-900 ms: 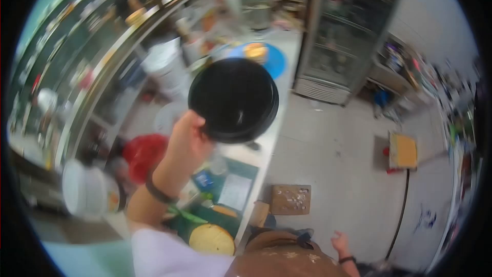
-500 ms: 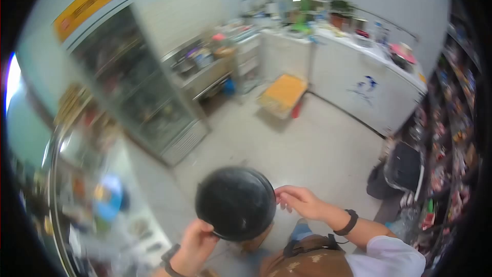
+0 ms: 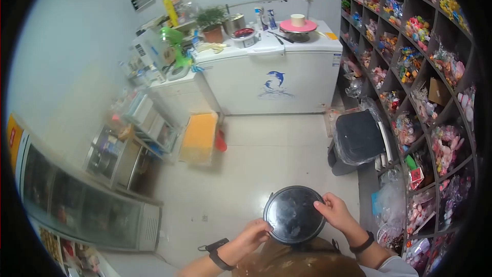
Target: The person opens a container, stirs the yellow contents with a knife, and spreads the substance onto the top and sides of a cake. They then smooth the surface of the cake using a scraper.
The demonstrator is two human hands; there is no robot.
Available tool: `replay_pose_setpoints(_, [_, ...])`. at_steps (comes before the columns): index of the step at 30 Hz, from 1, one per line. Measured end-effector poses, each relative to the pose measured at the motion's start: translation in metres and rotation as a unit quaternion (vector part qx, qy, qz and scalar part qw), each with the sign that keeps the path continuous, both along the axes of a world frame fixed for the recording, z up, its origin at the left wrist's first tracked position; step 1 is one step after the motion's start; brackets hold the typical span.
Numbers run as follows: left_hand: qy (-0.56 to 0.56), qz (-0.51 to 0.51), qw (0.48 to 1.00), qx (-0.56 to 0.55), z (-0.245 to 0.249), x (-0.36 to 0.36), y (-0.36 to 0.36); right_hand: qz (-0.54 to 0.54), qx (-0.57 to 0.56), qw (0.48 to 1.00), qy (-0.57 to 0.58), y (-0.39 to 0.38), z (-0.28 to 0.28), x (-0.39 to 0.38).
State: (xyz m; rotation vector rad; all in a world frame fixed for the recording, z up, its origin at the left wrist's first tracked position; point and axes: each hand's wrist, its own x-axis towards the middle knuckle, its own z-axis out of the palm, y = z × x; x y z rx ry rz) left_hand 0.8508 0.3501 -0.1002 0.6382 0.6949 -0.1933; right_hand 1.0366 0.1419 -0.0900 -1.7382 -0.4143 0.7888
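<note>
In front of my body is a round black pan with a glossy flat face and a raised rim. My left hand grips its lower left edge, with the thumb near the rim. On the right edge, my right hand is closed, its thumb pressed over the rim and the other fingers behind. What lies under the pan is hidden.
A white chest freezer stands ahead, bearing a pink turntable and a plant. Dark cubby shelves line the right, beside a black bin. A yellow-topped stool stands on the floor; a glass-door fridge is left.
My view has swung right toward the freezer and shelves. My right hand, at the pan's edge with fingertips before, now grips the rim. The pan's face shows more flatly.
</note>
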Motion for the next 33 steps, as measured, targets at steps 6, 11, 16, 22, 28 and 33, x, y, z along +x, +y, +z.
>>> replay_pose_setpoints(6, [0.009,-0.019,1.0,0.018,-0.022,0.081,0.086,-0.011,-0.003,0.998,0.065,0.069,-0.016,0.069])
replay_pose_setpoints(11, [0.003,-0.049,0.996,0.073,-0.015,0.167,0.172,-0.029,-0.007,0.996,0.082,0.153,-0.005,0.143])
replay_pose_setpoints(16, [-0.04,-0.07,0.98,0.182,0.011,0.283,0.252,-0.04,0.058,0.99,-0.125,0.214,-0.031,0.234])
replay_pose_setpoints(22, [-0.072,-0.143,0.958,0.237,0.031,0.435,0.336,-0.14,0.141,0.956,0.216,0.276,-0.008,0.339])
replay_pose_setpoints(28, [-0.107,-0.079,0.967,0.216,0.043,0.566,0.408,-0.145,0.224,0.932,0.244,0.364,0.011,0.484])
replay_pose_setpoints(33, [-0.245,0.0,0.961,0.128,0.046,0.669,0.496,-0.143,0.266,0.919,0.253,0.451,0.025,0.597])
